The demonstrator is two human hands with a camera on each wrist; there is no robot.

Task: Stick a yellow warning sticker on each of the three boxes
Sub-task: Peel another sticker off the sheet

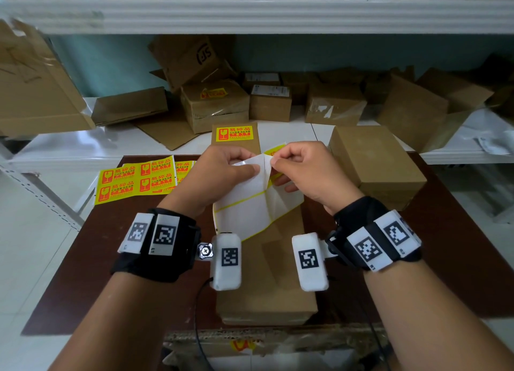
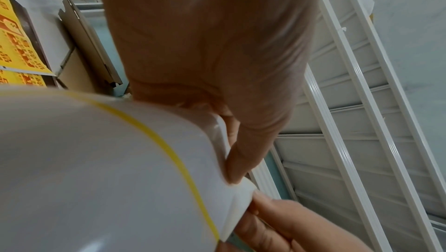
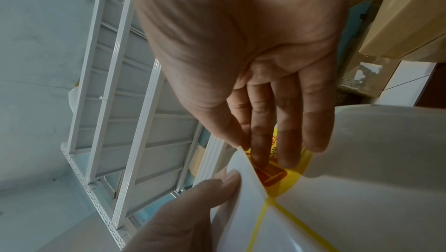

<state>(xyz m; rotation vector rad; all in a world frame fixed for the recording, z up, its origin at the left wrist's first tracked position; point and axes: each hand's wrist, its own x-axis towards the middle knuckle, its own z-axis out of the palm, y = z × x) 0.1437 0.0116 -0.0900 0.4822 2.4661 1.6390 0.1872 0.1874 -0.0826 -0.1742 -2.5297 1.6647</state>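
Clearly "易碎品" on the box sticker (image 1: pixel 235 133).

The head view is evenly and softly lit, with faint shadows under the boxes on the dark table (image 1: pixel 83 273). Its wide lens bends the white shelf (image 1: pixel 250 11) and softens the edges and far cartons. Both wrist views are dimmer, cooler and blurred. The white backing sheet (image 2: pixel 96 170) shows a pale sheen and is out of focus, as is the left hand (image 2: pixel 217 46) close to the lens.
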